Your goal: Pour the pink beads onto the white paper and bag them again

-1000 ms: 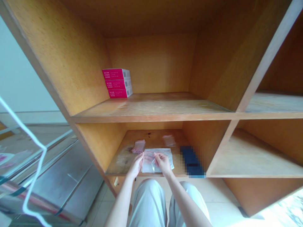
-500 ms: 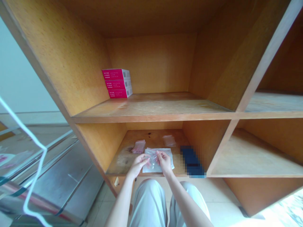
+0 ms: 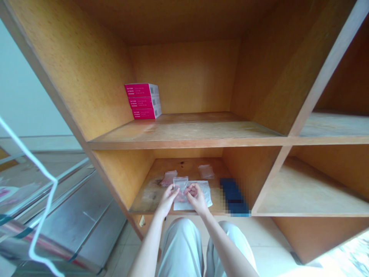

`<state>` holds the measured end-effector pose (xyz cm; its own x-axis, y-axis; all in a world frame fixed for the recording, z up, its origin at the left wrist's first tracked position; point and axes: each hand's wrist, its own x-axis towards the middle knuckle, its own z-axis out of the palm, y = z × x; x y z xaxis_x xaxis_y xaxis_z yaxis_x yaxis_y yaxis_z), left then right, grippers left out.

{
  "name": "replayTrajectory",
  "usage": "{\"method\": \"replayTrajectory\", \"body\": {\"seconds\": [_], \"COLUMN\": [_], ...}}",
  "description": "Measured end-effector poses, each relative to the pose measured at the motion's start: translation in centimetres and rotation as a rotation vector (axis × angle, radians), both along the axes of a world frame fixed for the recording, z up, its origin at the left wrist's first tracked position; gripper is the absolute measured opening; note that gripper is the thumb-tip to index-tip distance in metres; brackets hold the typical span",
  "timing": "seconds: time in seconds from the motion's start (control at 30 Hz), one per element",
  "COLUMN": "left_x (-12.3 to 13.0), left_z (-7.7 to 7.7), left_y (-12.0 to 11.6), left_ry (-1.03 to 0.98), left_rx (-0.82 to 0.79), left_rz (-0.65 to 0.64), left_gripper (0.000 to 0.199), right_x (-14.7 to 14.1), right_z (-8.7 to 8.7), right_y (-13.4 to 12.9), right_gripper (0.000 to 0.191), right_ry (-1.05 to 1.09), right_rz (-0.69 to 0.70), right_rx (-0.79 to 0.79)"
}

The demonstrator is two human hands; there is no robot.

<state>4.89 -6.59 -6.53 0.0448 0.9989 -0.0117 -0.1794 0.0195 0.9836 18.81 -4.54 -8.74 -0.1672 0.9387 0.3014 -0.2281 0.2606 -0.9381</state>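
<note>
Between my two hands is a small clear zip bag (image 3: 180, 184), upright, with something pinkish in its lower part. My left hand (image 3: 167, 199) pinches its left edge between thumb and fingers. On the other side, my right hand (image 3: 196, 198) has its fingers closed at the bag's right edge. Under the hands lies a whitish flat sheet or pouch (image 3: 204, 191), partly covered by them. Just beyond my left hand is a pile of small clear bags (image 3: 169, 177) with pinkish contents. Flat clear bags (image 3: 206, 171) lie farther back to the right.
The lower shelf (image 3: 150, 196) of a wooden cabinet holds these things. A blurred-out dark blue item (image 3: 234, 196) lies at its right. Three stacked pink boxes (image 3: 142, 102) stand on the upper shelf. At the left are a white cable (image 3: 51, 196) and metal panels (image 3: 83, 211).
The small bag now stands upright and more clearly visible, shifted left between my hands. My right hand has moved slightly left, closer to my left hand.
</note>
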Motion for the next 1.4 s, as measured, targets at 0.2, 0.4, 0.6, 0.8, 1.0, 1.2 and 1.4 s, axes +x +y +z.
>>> {"method": "replayTrajectory", "body": {"seconds": [0.2, 0.4, 0.6, 0.8, 1.0, 1.2, 1.4], "left_x": [0.0, 0.1, 0.0, -0.3, -0.3, -0.3, -0.4], "left_z": [-0.1, 0.0, -0.1, -0.6, -0.5, -0.4, -0.7], "left_y": [0.0, 0.0, 0.0, 0.2, 0.1, 0.2, 0.3], "left_ry": [-0.021, -0.036, -0.062, -0.067, -0.08, -0.089, -0.11], "left_rx": [0.006, 0.03, 0.039, 0.045, 0.054, 0.051, 0.048], "left_rz": [0.029, 0.046, 0.057, 0.011, 0.014, 0.021, 0.014], "left_gripper": [0.041, 0.037, 0.035, 0.032, 0.03, 0.03, 0.027], "right_x": [0.2, 0.6, 1.0, 3.9, 7.5, 8.3, 8.4], "right_z": [-0.5, 0.2, 1.4, 2.5, 1.8, 0.2, -0.5], "right_y": [0.3, -0.1, 0.1, 5.0, 10.7, 12.6, 12.9], "right_gripper": [0.017, 0.022, 0.023, 0.025, 0.018, 0.02, 0.02], "right_ry": [0.018, -0.087, -0.084, -0.059, -0.512, -0.742, -0.895], "right_rz": [-0.004, -0.023, -0.111, -0.406, -0.581, -0.612, -0.639], "right_rx": [0.015, 0.081, 0.103, 0.063, 0.2, 0.145, 0.12]}}
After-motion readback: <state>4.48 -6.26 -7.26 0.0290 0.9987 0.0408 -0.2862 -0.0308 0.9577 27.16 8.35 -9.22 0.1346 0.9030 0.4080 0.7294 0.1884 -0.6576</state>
